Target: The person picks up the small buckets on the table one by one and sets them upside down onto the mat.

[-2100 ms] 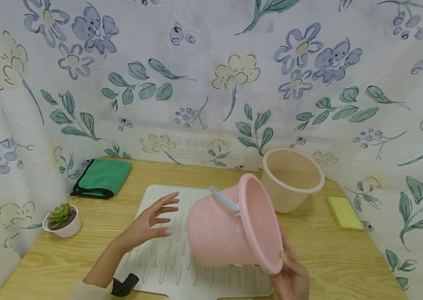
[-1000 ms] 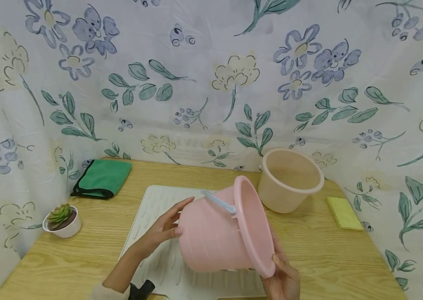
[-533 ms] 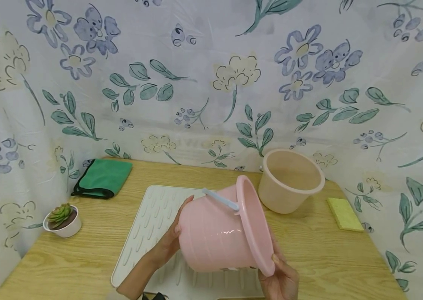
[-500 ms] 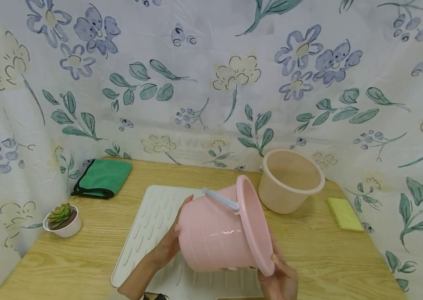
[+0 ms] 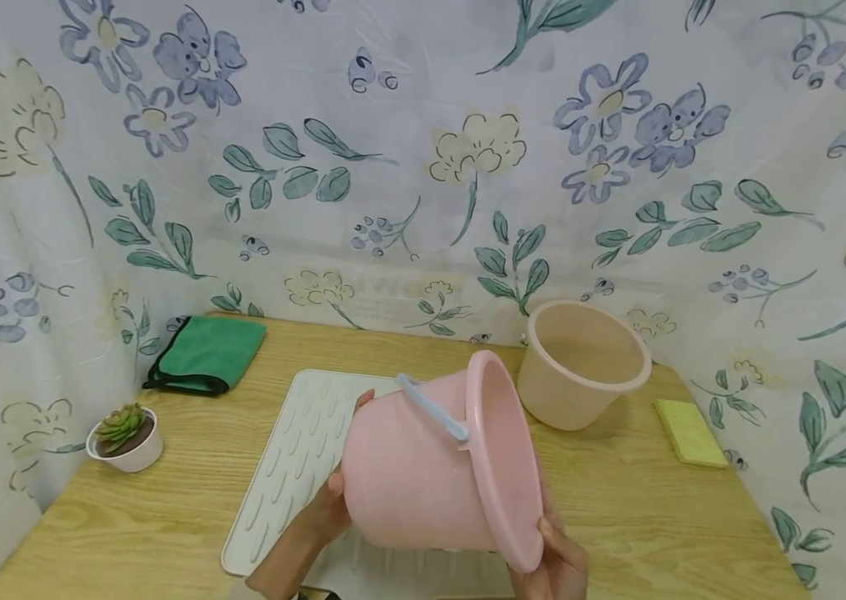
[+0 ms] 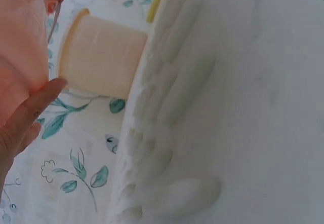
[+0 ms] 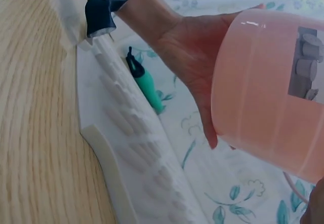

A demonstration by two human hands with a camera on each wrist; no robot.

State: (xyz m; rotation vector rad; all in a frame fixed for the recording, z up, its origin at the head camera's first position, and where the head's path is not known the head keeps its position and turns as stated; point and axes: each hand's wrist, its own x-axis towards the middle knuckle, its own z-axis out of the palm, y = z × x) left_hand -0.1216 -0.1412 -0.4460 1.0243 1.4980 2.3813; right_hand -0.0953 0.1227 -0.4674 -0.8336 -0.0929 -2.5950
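Note:
A pink bucket (image 5: 415, 475) is held on its side above a white ridged mat (image 5: 280, 467), with its mouth facing right. My left hand (image 5: 328, 508) cups the base, thumb on the near side and fingers partly hidden behind it. At the lower rim, my right hand (image 5: 558, 562) grips with the thumb over the edge. The pale blue handle (image 5: 433, 408) lies against the upper side of the bucket. In the right wrist view a grey printed label (image 7: 304, 67) shows on the bucket's underside, and the left hand (image 7: 190, 46) spreads round the base.
A beige bucket (image 5: 573, 400) stands upright at the back right, with a yellow sponge (image 5: 688, 433) to its right. A folded green cloth (image 5: 208, 350) lies at the back left, near a small potted succulent (image 5: 126, 437). A floral curtain (image 5: 392, 167) hangs behind the wooden table (image 5: 655, 533).
My left hand has moved right from open air onto the bucket's base. The pink bucket, with my right hand on its rim, has shifted a little left and toward me.

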